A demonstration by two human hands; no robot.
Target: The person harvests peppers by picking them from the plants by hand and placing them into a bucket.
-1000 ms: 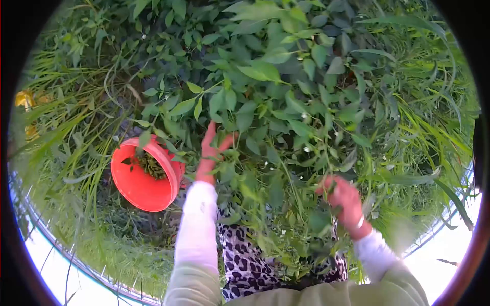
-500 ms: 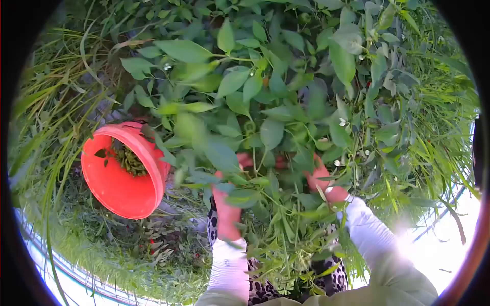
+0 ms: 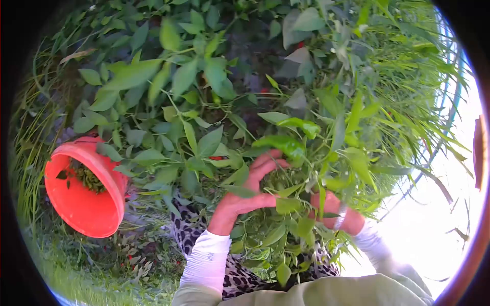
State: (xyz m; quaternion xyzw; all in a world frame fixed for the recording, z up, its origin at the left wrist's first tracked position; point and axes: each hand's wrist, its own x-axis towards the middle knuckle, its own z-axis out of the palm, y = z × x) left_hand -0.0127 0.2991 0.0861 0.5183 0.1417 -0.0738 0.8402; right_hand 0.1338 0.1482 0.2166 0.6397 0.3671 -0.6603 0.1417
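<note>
My left hand (image 3: 247,191) reaches into a pepper plant, its thumb and fingers spread apart. Just above its fingertips hangs a glossy green pepper (image 3: 280,144); whether they touch it I cannot tell. A second green pepper (image 3: 306,127) shows slightly higher. My right hand (image 3: 331,208) is among the leaves to the right, with a band at the wrist. Foliage covers its fingers, so any grip there is hidden. Leafy stems (image 3: 288,205) fill the gap between both hands.
A red bucket (image 3: 76,217) lies tilted at the left, with a heap of small green peppers (image 3: 88,178) inside. A red pepper (image 3: 217,158) shows left of my left hand. Tall grass (image 3: 30,173) borders the left, and more grass grows at the right.
The view has shifted right, so the bucket sits farther left. My left hand has come out from under the leaves and spread. The plant's branches have shifted, bringing the green peppers into sight.
</note>
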